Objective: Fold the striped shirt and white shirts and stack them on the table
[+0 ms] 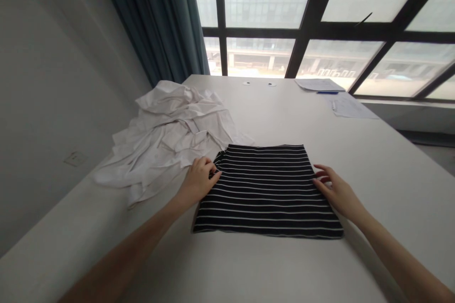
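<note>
A black folded cloth (266, 194) with thin white stripes lies flat in front of me, roughly square and wider at its near edge. Whether it is a garment I cannot tell. At its left edge, my left hand (201, 177) has curled fingers and a thumb closed on the fabric, which is bunched near the upper left corner. On the opposite side, my right hand (330, 187) rests against the cloth's edge with the thumb and fingers apart.
A crumpled heap of white fabric (177, 128) spreads over the table's left side, close to my left hand. Papers (320, 85) and a blue pen (327, 93) lie at the far right of the white table (270, 265). Beyond stand a blue curtain (163, 19) and windows.
</note>
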Available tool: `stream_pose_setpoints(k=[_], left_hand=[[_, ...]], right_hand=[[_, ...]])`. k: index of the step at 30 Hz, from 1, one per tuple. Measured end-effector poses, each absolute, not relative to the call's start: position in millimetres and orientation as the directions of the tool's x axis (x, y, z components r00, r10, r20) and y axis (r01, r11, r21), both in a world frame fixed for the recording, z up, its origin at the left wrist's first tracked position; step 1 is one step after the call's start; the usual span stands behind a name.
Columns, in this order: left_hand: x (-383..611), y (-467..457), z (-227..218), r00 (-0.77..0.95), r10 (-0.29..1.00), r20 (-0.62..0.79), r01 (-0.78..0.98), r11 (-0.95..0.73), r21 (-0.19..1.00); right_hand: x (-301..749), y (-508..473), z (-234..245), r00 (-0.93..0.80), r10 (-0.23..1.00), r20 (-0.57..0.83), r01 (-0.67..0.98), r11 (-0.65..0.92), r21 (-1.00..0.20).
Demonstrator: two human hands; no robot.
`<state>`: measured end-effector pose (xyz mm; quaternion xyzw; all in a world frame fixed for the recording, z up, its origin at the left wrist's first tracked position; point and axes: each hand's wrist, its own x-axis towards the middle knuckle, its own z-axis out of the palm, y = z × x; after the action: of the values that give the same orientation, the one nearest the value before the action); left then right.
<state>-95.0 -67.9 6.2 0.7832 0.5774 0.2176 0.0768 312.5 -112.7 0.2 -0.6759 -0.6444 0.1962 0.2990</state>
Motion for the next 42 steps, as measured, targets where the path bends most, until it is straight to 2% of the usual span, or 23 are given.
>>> stream_pose_setpoints(k=[5, 10, 14, 19, 22, 30, 35, 38, 40, 42], left_hand=[[-104, -62, 10, 0.284, 0.939, 0.196, 0.854, -0.341, 0.392], [-109, -48, 11, 0.328, 0.937, 0.123, 0.868, -0.350, 0.351], [-93, -19, 13, 0.305, 0.937, 0.172, 0.875, -0.347, 0.338], [-67, 10, 12, 0.188, 0.956, 0.225, 0.900, -0.260, 0.351], [-60, 19, 9, 0.194, 0.948, 0.252, 0.879, -0.282, 0.384], [-67, 31, 8, 0.202, 0.956, 0.212, 0.837, -0.281, 0.469], [-64, 27, 16, 0.215, 0.947, 0.240, 0.858, -0.301, 0.417], [-49, 15, 27, 0.258, 0.909, 0.328, 0.867, -0.368, 0.336], [-36, 5, 31, 0.365, 0.862, 0.351, 0.837, -0.469, 0.282], [-22, -7, 30, 0.515, 0.802, 0.301, 0.768, -0.588, 0.253]], right_hand=[[319, -97, -2, 0.084, 0.994, 0.070, 0.745, -0.016, -0.666], [331, -73, 0, 0.066, 0.996, 0.063, 0.781, -0.012, -0.624], [326, -42, 2, 0.135, 0.984, 0.118, 0.803, -0.039, -0.594], [312, -10, -3, 0.177, 0.974, 0.141, 0.771, -0.049, -0.634], [310, -2, -7, 0.171, 0.974, 0.150, 0.763, -0.035, -0.645], [314, -1, -11, 0.139, 0.975, 0.173, 0.777, 0.001, -0.630], [307, -7, -2, 0.136, 0.965, 0.226, 0.845, 0.006, -0.534], [293, -16, 8, 0.109, 0.944, 0.312, 0.920, 0.023, -0.390], [278, -25, 11, -0.016, 0.927, 0.375, 0.962, 0.117, -0.247], [262, -34, 10, -0.207, 0.913, 0.351, 0.951, 0.273, -0.149]])
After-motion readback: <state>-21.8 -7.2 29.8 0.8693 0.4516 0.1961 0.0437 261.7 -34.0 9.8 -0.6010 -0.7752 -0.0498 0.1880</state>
